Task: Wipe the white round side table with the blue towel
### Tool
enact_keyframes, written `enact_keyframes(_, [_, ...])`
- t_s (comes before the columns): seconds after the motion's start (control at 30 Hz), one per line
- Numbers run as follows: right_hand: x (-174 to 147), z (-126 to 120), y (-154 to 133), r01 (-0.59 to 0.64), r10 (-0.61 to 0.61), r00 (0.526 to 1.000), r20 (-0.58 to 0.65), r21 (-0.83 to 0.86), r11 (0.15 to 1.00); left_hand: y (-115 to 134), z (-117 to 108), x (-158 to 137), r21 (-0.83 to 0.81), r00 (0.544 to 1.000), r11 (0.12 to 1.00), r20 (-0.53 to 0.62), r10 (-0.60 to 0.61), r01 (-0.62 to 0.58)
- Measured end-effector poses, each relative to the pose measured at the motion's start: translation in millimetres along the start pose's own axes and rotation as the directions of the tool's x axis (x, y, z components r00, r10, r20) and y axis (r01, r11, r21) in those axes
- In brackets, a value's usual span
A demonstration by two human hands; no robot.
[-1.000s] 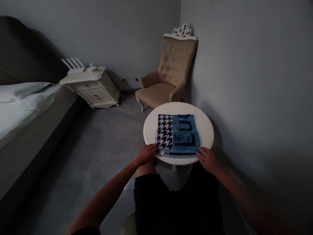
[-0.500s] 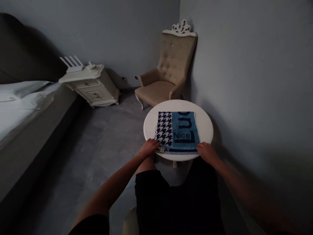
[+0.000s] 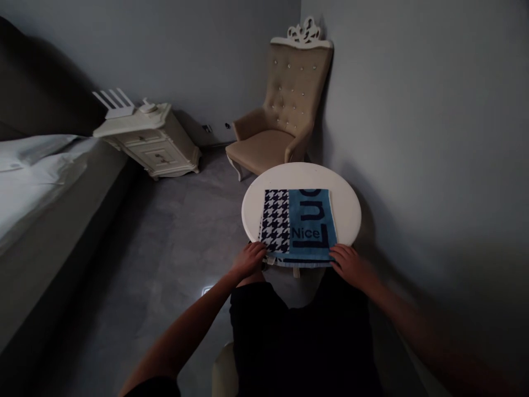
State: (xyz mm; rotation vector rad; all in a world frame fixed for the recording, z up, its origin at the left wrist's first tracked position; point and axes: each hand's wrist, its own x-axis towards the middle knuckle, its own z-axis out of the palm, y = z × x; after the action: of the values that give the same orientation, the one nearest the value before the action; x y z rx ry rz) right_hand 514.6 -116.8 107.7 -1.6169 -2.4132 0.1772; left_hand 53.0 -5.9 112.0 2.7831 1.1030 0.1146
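Observation:
A folded towel point(image 3: 308, 220) lies on the round white table point(image 3: 347, 209). One side carries a dark and white houndstooth pattern; the other is blue with dark lettering, including the word "Nice". Its near edge reaches over the table's front rim, and lower layers with a small white tag show beneath. My left hand point(image 3: 250, 258) is closed on the near left corner, fingers on top of the cloth. At the near right corner my right hand point(image 3: 351, 266) grips the towel, its thumb hidden or partly below the edge.
Behind the table stands a tan tufted armchair point(image 3: 264, 146) with a white carved top. To the left are a white nightstand point(image 3: 161, 149) bearing a router point(image 3: 119, 110), and a bed point(image 3: 37, 171). A grey wall point(image 3: 433, 138) rises at the right.
Both hands have drawn the towel's top layer slightly toward me, so its near edge now sits past the table rim. The view has shifted slightly.

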Motion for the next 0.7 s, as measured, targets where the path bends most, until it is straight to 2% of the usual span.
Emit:
enact_keyframes(0.2, [-8.5, 14.1, -2.1, 0.025, -0.025, 1.000, -0.001, -0.071, 0.997, -3.3, 17.1, -10.6, 0.038, 0.998, 0.998, -0.025, 0.060, -0.059])
enact_keyframes(0.4, [-13.5, 32.8, 2.3, 0.000, -0.011, 0.983, -0.184, -0.061, 0.998, 1.2, 46.9, -19.5, 0.120, 0.982, 0.993, -0.185, 0.020, 0.003])
enact_keyframes(0.57, [-15.7, 30.0, 15.1, -0.058, 0.039, 0.969, -0.242, -0.071, 0.996, -7.7, 48.5, -18.2, 0.081, 0.959, 0.997, -0.283, 0.034, -0.012])
enact_keyframes(0.7, [-17.1, 30.7, 12.1, -0.019, -0.003, 0.971, -0.239, -0.093, 0.996, -15.6, 52.0, -18.2, 0.082, 0.951, 0.996, -0.305, 0.054, -0.030])
